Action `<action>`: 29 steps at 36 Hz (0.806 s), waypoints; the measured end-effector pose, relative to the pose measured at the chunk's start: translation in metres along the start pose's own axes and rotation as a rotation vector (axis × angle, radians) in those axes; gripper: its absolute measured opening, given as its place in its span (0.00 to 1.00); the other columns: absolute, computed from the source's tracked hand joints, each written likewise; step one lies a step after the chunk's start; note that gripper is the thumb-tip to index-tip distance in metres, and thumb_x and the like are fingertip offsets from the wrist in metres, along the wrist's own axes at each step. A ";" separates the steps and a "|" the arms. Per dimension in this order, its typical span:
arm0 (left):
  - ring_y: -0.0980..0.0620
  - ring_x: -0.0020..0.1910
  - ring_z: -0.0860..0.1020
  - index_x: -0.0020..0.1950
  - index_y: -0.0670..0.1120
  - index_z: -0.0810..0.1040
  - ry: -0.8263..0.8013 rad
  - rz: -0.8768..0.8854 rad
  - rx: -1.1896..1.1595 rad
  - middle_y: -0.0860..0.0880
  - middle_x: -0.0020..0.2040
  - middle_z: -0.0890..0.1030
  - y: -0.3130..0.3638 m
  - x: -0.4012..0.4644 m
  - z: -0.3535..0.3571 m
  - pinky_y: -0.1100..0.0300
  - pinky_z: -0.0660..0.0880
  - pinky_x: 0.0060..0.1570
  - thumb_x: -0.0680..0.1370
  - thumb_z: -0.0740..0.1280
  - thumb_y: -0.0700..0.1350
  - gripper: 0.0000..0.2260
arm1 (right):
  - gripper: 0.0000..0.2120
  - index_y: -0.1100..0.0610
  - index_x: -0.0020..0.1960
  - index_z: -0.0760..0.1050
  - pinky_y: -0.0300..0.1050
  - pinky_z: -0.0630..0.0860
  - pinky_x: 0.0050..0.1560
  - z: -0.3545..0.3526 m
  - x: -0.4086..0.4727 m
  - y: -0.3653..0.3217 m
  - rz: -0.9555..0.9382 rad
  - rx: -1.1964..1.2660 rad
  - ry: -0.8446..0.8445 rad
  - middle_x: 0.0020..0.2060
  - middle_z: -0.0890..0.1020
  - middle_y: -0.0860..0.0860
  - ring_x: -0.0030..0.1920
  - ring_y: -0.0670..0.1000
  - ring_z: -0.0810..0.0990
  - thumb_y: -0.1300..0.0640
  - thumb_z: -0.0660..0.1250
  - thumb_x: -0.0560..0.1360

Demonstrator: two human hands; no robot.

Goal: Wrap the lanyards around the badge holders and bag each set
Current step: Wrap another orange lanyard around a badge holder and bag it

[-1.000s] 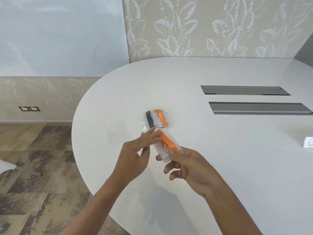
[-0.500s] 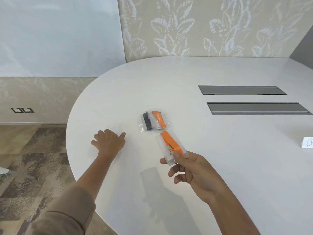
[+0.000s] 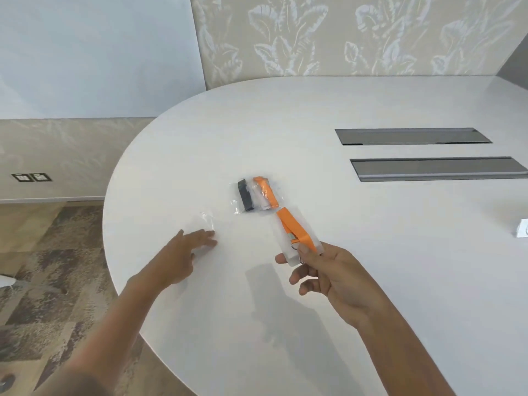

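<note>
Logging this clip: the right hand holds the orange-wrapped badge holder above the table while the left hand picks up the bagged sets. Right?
Not quite. In the head view the left hand reaches flat to an empty clear bag, not the bagged sets, which lie untouched. The right hand does hold the orange-wrapped badge holder.

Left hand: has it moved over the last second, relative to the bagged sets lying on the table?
Yes. The left hand left the wrapped badge holder in the right hand, going left of the bagged sets to the empty clear bag.

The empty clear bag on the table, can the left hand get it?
Probably yes. The left hand lies open on the table, its fingertips at the near edge of the empty clear bag, with nothing between them.
</note>
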State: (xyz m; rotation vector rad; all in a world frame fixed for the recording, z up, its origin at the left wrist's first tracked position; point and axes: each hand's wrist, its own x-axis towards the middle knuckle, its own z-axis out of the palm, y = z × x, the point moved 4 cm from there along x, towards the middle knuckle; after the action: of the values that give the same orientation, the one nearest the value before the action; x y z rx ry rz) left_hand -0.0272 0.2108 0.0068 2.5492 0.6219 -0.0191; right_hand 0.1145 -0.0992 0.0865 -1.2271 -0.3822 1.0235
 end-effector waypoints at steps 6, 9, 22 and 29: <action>0.62 0.66 0.81 0.59 0.49 0.88 0.091 0.064 -0.122 0.57 0.63 0.86 0.016 -0.014 -0.003 0.60 0.49 0.85 0.74 0.52 0.20 0.34 | 0.15 0.54 0.63 0.86 0.47 0.82 0.40 0.002 0.009 0.003 0.005 -0.019 -0.012 0.61 0.88 0.62 0.43 0.56 0.84 0.47 0.75 0.81; 0.53 0.47 0.86 0.55 0.48 0.89 0.323 -0.026 -0.186 0.51 0.51 0.90 0.026 -0.013 -0.005 0.73 0.68 0.71 0.78 0.61 0.25 0.24 | 0.12 0.53 0.61 0.87 0.47 0.82 0.40 0.002 0.010 0.004 0.002 -0.034 -0.018 0.60 0.88 0.61 0.43 0.56 0.85 0.48 0.74 0.82; 0.36 0.63 0.77 0.65 0.36 0.72 0.302 -0.540 0.095 0.39 0.61 0.76 0.088 0.052 0.017 0.47 0.76 0.58 0.80 0.68 0.66 0.33 | 0.15 0.56 0.63 0.86 0.46 0.83 0.41 -0.008 0.004 0.007 -0.004 -0.097 0.001 0.59 0.89 0.59 0.43 0.55 0.86 0.48 0.74 0.82; 0.40 0.55 0.80 0.51 0.40 0.77 0.258 -0.541 0.106 0.41 0.53 0.79 0.094 0.061 0.012 0.56 0.72 0.51 0.77 0.66 0.42 0.07 | 0.11 0.55 0.61 0.87 0.47 0.83 0.42 -0.024 -0.005 0.007 -0.012 -0.134 0.030 0.57 0.90 0.58 0.43 0.55 0.85 0.50 0.72 0.84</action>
State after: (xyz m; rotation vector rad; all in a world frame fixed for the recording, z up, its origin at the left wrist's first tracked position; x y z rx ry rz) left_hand 0.0696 0.1593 0.0334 2.4207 1.4272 0.0922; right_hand 0.1266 -0.1173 0.0736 -1.3570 -0.4393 0.9807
